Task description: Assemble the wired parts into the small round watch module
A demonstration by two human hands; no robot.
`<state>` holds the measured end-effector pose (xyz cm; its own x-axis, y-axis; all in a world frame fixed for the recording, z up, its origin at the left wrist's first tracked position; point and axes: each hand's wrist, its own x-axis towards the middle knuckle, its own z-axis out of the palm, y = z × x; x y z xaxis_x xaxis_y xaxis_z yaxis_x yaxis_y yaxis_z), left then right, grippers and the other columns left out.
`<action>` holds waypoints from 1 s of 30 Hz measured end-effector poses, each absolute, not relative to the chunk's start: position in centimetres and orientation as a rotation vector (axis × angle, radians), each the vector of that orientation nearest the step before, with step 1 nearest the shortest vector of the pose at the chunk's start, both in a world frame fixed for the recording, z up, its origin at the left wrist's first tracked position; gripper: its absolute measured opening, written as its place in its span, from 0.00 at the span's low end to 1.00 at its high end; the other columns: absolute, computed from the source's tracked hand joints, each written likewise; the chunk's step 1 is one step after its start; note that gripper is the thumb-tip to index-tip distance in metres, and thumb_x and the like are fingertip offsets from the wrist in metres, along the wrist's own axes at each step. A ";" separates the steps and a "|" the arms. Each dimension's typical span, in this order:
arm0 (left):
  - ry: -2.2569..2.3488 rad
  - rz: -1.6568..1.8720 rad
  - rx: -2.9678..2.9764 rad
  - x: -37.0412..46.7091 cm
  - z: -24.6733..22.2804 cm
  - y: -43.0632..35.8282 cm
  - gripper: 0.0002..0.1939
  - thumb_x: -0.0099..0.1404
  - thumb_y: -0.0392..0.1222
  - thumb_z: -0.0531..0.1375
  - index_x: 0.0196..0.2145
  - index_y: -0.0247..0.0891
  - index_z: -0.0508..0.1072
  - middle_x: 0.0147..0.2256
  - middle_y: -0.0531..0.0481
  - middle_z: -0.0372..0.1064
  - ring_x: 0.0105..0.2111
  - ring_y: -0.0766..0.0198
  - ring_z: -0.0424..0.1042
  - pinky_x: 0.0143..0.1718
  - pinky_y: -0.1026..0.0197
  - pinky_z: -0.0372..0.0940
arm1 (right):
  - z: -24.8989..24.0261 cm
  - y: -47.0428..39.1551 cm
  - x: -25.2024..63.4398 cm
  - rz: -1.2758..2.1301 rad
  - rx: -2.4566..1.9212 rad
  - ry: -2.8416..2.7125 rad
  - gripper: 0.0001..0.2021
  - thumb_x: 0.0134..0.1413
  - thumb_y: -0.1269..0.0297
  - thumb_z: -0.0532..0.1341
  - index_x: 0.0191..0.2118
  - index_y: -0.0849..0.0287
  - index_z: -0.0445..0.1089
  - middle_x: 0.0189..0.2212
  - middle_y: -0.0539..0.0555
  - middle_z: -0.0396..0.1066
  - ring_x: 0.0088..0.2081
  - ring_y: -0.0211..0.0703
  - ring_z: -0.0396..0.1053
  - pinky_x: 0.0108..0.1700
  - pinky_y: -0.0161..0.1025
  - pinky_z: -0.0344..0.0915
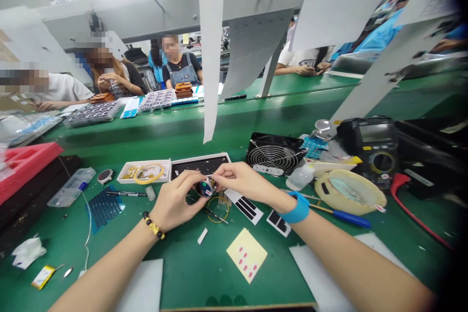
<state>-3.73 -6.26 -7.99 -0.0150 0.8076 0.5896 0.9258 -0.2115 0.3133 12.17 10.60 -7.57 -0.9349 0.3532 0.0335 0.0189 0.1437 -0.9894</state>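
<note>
My left hand (178, 201), with a bead bracelet on the wrist, grips a small round watch body (204, 188) with a dark shiny face, held a little above the green bench. The thumb and forefinger of my right hand (239, 179) pinch at its upper right edge; a blue strap circles that wrist. Whether a tiny part sits between those fingertips I cannot tell. Under the hands lie a yellow ring (218, 209) and tweezers (215, 215). Just behind them is a black tray (199, 164).
A small fan (274, 152), a multimeter (373, 144), a tape roll (349, 191) and a blue-handled screwdriver (345, 216) stand on the right. A white tray (144, 172), a clear parts box (71, 186), another watch body (105, 176) and a yellow sticker sheet (246, 255) lie around. Several people sit across the conveyor.
</note>
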 end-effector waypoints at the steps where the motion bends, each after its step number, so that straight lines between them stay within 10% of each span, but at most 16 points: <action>1: -1.853 -1.031 -2.080 -3.7 -8.0 -6.3 0.19 0.64 0.39 0.65 0.52 0.42 0.68 0.49 0.47 0.73 0.51 0.60 0.74 0.48 0.59 0.73 | -7.6 10.6 12.2 1.855 -0.364 -2.172 0.12 0.59 0.56 0.65 0.35 0.62 0.73 0.31 0.55 0.78 0.35 0.43 0.76 0.41 0.40 0.73; 30: -1.861 -0.990 -2.098 -3.6 -8.1 -6.3 0.19 0.65 0.40 0.65 0.52 0.42 0.68 0.48 0.47 0.73 0.49 0.60 0.74 0.46 0.59 0.74 | -8.1 10.7 12.0 1.827 -0.336 -2.200 0.07 0.57 0.62 0.63 0.35 0.61 0.72 0.32 0.54 0.77 0.35 0.43 0.75 0.40 0.39 0.70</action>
